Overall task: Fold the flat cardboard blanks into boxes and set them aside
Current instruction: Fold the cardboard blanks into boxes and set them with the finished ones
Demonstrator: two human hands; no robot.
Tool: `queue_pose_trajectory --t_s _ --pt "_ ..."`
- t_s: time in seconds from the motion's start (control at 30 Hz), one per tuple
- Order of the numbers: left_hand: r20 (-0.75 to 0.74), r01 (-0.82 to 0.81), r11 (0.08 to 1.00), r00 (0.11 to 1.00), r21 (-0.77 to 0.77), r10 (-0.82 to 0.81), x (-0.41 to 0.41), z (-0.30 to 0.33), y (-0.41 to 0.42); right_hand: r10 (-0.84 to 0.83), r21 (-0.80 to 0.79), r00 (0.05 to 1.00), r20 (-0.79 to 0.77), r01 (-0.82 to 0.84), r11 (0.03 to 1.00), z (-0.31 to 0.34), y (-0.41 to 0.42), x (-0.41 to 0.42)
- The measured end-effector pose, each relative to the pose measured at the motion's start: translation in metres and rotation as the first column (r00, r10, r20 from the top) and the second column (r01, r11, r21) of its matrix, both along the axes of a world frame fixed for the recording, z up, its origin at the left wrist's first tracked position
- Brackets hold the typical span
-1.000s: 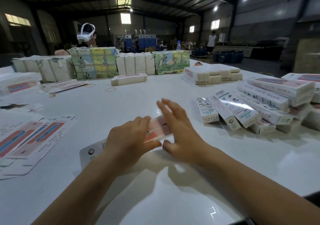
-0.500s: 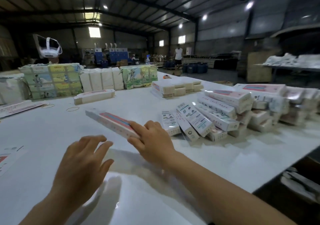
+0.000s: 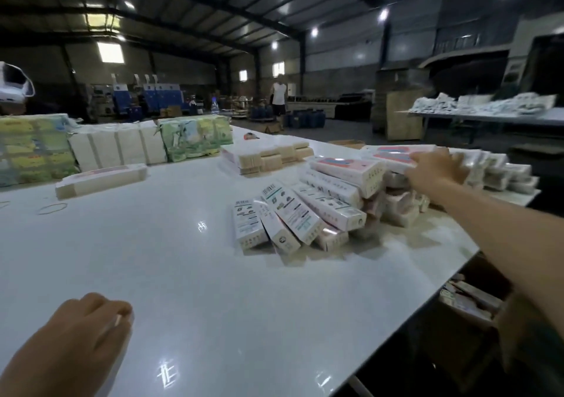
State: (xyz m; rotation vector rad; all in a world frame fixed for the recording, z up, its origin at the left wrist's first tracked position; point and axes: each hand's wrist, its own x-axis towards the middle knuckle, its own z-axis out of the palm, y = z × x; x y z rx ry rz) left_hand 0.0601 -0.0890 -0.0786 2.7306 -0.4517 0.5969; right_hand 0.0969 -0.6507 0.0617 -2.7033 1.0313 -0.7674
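Observation:
My right hand (image 3: pixel 436 169) reaches far right and grips the end of a folded box with a pink top (image 3: pixel 392 156), which lies on top of the pile of folded boxes (image 3: pixel 320 207). The hand is blurred by motion. Near the front edge at the lower left, my left hand (image 3: pixel 82 338) rests on the white table (image 3: pixel 183 268), its fingers loosely curled and holding nothing. A stack of flat blanks (image 3: pixel 268 157) sits behind the pile.
A single folded box (image 3: pixel 100 180) lies at the left, with a rubber band (image 3: pixel 52 208) in front of it. Wrapped bundles (image 3: pixel 195 137) line the far side. The table's right edge (image 3: pixel 427 299) drops to a carton (image 3: pixel 467 300) below. A person (image 3: pixel 278 94) stands far back.
My right hand carried the folded box from the table's middle rightward onto the pile. My left hand let go, drew back toward the front edge and curled loosely. The view turned right.

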Motion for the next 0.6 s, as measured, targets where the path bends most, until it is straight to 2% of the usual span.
queue_pose_trajectory --t_s 0.03,0.1,0.2,0.27,0.33,0.43,0.47,0.5,0.53,0.6 --pt "0.001 -0.001 1.000 1.000 0.007 0.001 -0.005 0.006 -0.006 -0.024 0.011 0.997 -0.079 0.025 1.000 -0.007 -0.007 -0.004" --pt "0.012 0.010 1.000 1.000 0.017 -0.010 -0.016 0.019 -0.017 -0.028 0.036 0.996 -0.081 0.031 0.999 -0.009 -0.007 -0.006" --pt "0.005 -0.002 1.000 1.000 0.007 0.002 -0.030 0.037 -0.032 0.089 0.047 0.979 0.184 -0.099 0.994 0.016 0.025 -0.005" --pt "-0.013 -0.068 0.998 0.998 0.015 0.068 -0.033 0.039 -0.035 0.332 -0.071 0.866 0.373 -0.330 0.941 0.037 0.076 -0.001" --pt "-0.033 -0.092 0.995 0.995 0.042 0.094 -0.034 0.037 -0.036 0.617 -0.253 0.672 0.410 -0.566 0.785 0.049 0.147 -0.005" --pt "-0.031 -0.075 0.997 0.997 0.005 0.076 -0.033 0.034 -0.033 0.908 -0.379 0.328 0.260 -0.830 0.409 0.029 0.253 -0.022" --pt "-0.028 -0.073 0.997 0.997 -0.001 0.073 -0.033 0.034 -0.033 0.948 -0.369 0.266 0.175 -0.875 0.314 0.013 0.283 -0.025" --pt "-0.025 -0.072 0.997 0.997 -0.001 0.072 -0.033 0.034 -0.034 0.967 -0.331 0.240 0.087 -0.908 0.255 -0.007 0.308 -0.026" --pt "-0.024 -0.071 0.997 0.997 0.005 0.071 -0.034 0.033 -0.035 0.969 -0.266 0.247 -0.002 -0.934 0.237 -0.028 0.327 -0.025" --pt "-0.034 -0.080 0.996 0.996 0.031 0.081 -0.033 0.032 -0.034 0.940 -0.114 0.295 -0.169 -0.954 0.279 -0.069 0.350 -0.024"
